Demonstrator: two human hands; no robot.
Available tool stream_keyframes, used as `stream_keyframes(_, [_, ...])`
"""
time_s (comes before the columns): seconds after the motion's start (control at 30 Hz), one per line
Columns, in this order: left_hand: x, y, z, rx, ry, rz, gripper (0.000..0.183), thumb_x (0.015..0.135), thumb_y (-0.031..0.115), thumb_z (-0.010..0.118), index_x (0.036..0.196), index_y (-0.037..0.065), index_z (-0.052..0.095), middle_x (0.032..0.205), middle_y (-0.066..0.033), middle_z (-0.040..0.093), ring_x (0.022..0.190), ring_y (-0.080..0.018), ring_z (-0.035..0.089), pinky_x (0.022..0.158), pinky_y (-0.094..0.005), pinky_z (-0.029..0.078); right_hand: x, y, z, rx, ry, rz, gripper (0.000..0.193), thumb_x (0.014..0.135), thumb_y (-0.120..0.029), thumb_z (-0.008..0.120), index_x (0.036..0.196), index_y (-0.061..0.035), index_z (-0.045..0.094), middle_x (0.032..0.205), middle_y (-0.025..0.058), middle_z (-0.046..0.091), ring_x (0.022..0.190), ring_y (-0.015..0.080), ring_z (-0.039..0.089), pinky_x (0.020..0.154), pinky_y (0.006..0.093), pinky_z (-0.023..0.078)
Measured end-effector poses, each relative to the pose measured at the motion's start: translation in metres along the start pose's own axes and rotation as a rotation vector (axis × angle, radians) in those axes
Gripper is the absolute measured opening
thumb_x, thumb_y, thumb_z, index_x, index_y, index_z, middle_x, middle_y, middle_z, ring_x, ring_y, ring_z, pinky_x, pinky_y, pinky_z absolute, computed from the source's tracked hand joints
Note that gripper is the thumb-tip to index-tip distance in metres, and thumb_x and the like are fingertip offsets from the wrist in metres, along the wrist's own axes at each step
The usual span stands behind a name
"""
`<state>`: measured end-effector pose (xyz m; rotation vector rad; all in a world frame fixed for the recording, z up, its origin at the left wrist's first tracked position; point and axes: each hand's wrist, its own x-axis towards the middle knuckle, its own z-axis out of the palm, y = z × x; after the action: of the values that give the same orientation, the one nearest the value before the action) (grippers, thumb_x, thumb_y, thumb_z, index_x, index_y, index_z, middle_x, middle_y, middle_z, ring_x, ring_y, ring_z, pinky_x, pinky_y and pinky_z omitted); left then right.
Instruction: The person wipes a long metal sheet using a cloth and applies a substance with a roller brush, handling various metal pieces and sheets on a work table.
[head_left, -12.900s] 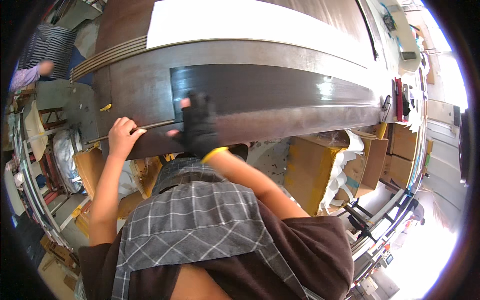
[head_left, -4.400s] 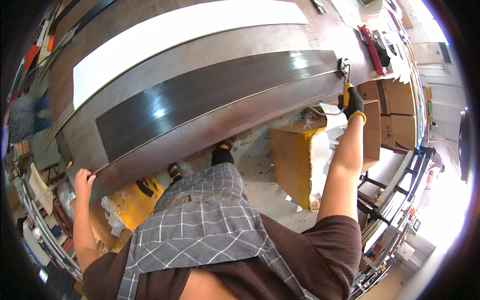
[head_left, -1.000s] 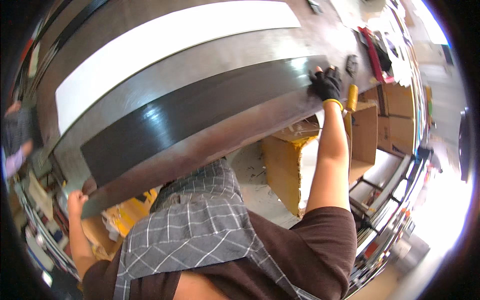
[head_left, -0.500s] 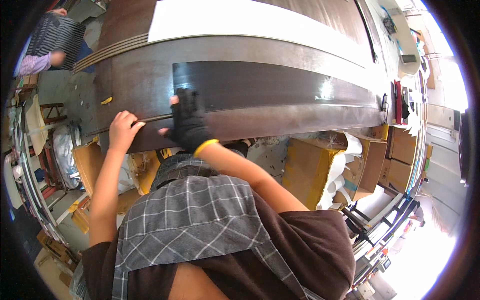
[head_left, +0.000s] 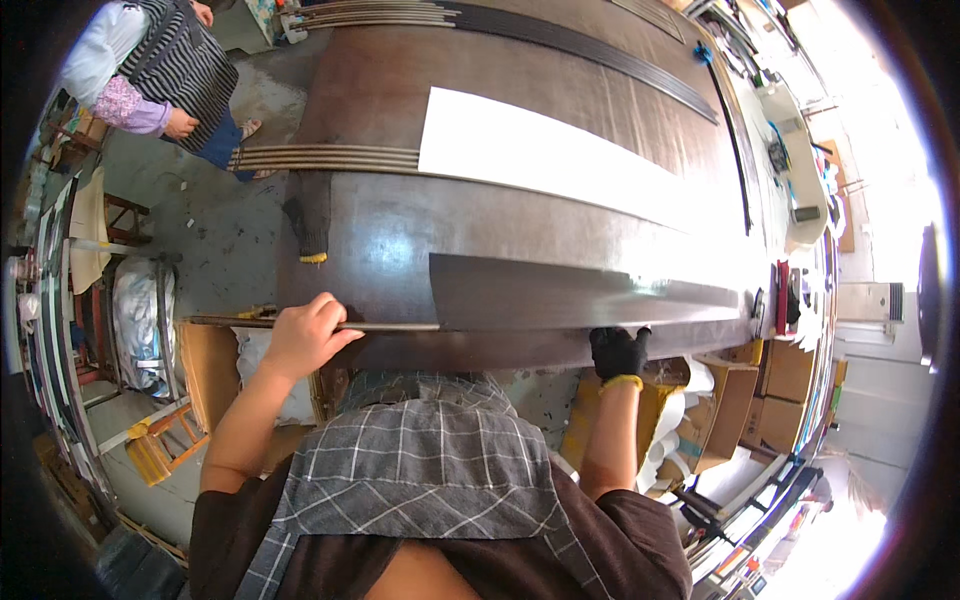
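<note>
My bare left hand [head_left: 308, 335] is closed around a thin rod [head_left: 395, 327] lying along the table's near edge. That rod meets the left end of a long dark strip [head_left: 540, 290], whose surface looks slightly raised and shiny. My right hand [head_left: 618, 355], in a black glove with a yellow cuff, is at the strip's near edge, right of the middle. Its fingers are curled onto that edge; their tips are partly hidden. Another dark glove [head_left: 308, 215] with a yellow cuff lies at the table's left side.
Beyond the strip, a long white sheet [head_left: 540, 150] covers part of several thin rods [head_left: 330, 158]. Dark bars [head_left: 590, 58] lie farther back on the table [head_left: 370, 80]. A person [head_left: 185, 85] in a striped apron stands at the far left. Cardboard boxes [head_left: 725, 405] stand below right.
My right hand has moved from the strip's left end far along its near edge. My left hand still holds the rod. The view has shifted, showing more of the table's far side.
</note>
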<state>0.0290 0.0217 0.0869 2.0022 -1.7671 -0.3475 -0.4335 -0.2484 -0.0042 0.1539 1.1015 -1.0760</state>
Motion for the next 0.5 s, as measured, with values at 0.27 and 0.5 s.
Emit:
stream_keyframes(0.27, [0.111,-0.108,-0.108,-0.047,-0.003,-0.176,0.031,0.074,0.023,0.077,0.077,0.003,0.053,0.077,-0.0111,0.05,0.068,-0.0293,0.055,0.061,-0.0376,0.043,0.063,0.035,0.173,-0.87,-0.578,0.032,0.052,0.096,-0.059,0.04,0.096,-0.0131,0.066,0.069,0.0052,0.064,0.066,0.0197,0.06,0.104,0.0411,0.035])
stream_keyframes(0.5, [0.259,-0.219,-0.179,0.148,0.351,-0.177,0.028,0.081,0.019,0.072,0.083,0.001,0.051,0.079,-0.0099,0.047,0.067,-0.0242,0.051,0.062,-0.0341,0.041,0.116,0.096,0.422,-0.52,-0.833,0.077,0.058,0.103,-0.051,0.028,0.096,-0.0054,0.064,0.091,0.007,0.067,0.079,0.0228,0.062,0.096,0.0384,0.043])
